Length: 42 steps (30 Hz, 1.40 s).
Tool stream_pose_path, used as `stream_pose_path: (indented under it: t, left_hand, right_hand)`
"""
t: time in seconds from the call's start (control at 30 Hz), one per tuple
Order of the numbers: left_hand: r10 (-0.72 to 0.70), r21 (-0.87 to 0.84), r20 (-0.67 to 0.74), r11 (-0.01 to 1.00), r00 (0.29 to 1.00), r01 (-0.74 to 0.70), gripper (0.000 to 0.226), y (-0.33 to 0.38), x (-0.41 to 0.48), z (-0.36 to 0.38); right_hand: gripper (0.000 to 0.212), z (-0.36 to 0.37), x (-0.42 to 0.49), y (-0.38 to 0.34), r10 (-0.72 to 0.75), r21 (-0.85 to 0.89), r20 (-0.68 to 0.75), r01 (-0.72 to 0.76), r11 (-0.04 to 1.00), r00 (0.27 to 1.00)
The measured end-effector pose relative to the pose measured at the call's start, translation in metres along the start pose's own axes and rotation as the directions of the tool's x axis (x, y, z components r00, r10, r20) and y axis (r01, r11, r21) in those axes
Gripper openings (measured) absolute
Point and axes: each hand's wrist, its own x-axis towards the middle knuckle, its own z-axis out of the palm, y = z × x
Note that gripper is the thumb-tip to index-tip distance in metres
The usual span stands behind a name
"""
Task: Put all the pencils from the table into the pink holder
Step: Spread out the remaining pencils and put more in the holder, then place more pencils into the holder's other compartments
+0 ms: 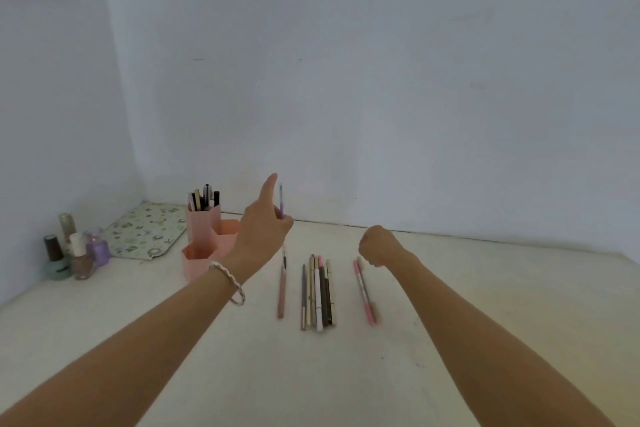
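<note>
My left hand (265, 222) is raised above the table and holds a thin purple pencil (281, 199) upright, with the forefinger stretched up. It hovers just right of the pink holder (202, 239), whose tall compartment has several pencils standing in it. A lone brownish-pink pencil (281, 291) lies below that hand. Several pencils (318, 291) lie side by side in a bundle at the centre. Two pink pencils (365, 291) lie further right. My right hand (377, 245) is curled into a fist just above the far tips of those two; nothing shows in it.
Several nail polish bottles (74, 250) stand at the left near the wall. A patterned flat pouch (145, 229) lies behind the holder in the corner. White walls bound the table at the back and left.
</note>
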Motion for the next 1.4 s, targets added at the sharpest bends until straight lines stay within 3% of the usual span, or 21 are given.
stream_pose_path:
  t: [0.13,0.23,0.33,0.4,0.5,0.53,0.67,0.8,0.9,1.07,1.13,1.23,1.3,1.4]
  left_hand:
    - [0.069,-0.037,-0.062,0.997,0.996,-0.071,0.069,0.020,0.003,-0.004]
    - [0.068,0.008,-0.114,0.998,0.991,-0.068,0.064,0.014,0.002,-0.008]
    - [0.060,0.039,-0.262,0.998,0.963,-0.051,0.060,0.005,0.010,-0.027]
    - [0.055,0.014,-0.360,0.998,0.931,-0.053,0.056,0.002,0.022,-0.045]
    - [0.036,0.011,-0.444,0.999,0.895,-0.034,0.051,-0.001,0.042,-0.070]
    - [0.028,0.007,-0.452,1.000,0.892,-0.028,0.051,-0.003,0.045,-0.075]
    - [0.034,-0.022,-0.428,0.999,0.903,-0.049,0.051,-0.013,0.045,-0.078]
    - [0.052,-0.025,-0.405,0.997,0.913,-0.068,0.051,-0.019,0.039,-0.067]
    - [0.042,-0.045,-0.385,0.997,0.922,-0.064,0.051,-0.020,0.036,-0.061]
    - [0.026,-0.042,-0.363,0.998,0.932,-0.044,0.053,-0.019,0.032,-0.060]
    - [0.022,-0.039,-0.358,0.998,0.933,-0.039,0.053,-0.020,0.031,-0.060]
    - [0.028,-0.036,-0.362,0.998,0.932,-0.043,0.049,-0.023,0.034,-0.060]
    - [0.048,-0.013,-0.373,0.998,0.927,-0.056,0.047,-0.025,0.038,-0.061]
    - [0.113,0.076,-0.437,0.993,0.892,-0.088,0.046,-0.029,0.047,-0.063]
  right_hand:
    - [0.030,0.024,-0.005,0.019,0.103,-0.013,0.105,-0.102,0.995,0.989]
    - [0.008,0.036,-0.005,0.024,0.064,-0.021,0.058,-0.063,0.998,0.996]
    - [0.036,0.030,0.006,0.019,0.074,0.107,0.031,-0.077,0.991,0.997]
    - [0.044,0.016,0.014,0.011,0.055,0.155,-0.028,-0.050,0.987,0.998]
    - [0.019,0.001,0.023,-0.001,0.024,0.036,-0.055,-0.022,0.999,0.998]
    - [0.009,0.001,0.023,-0.001,0.049,-0.021,-0.029,-0.049,0.999,0.998]
    - [0.011,0.022,0.018,0.013,0.159,-0.260,0.030,-0.145,0.955,0.987]
    - [0.011,0.039,0.023,0.024,0.159,-0.186,-0.038,-0.164,0.969,0.987]
    - [0.034,0.039,0.025,0.032,0.231,-0.130,-0.070,-0.238,0.962,0.970]
    - [0.042,0.037,0.022,0.038,0.250,-0.096,-0.062,-0.255,0.962,0.966]
    - [0.048,0.031,0.021,0.021,0.195,-0.026,-0.047,-0.197,0.980,0.980]
    - [0.041,0.013,0.014,-0.024,-0.066,0.152,-0.117,0.084,0.985,0.991]
    - [0.038,0.000,0.005,-0.059,-0.172,0.321,-0.234,0.242,0.916,0.957]
    - [0.039,-0.010,-0.004,-0.105,-0.215,0.498,-0.463,0.453,0.739,0.860]
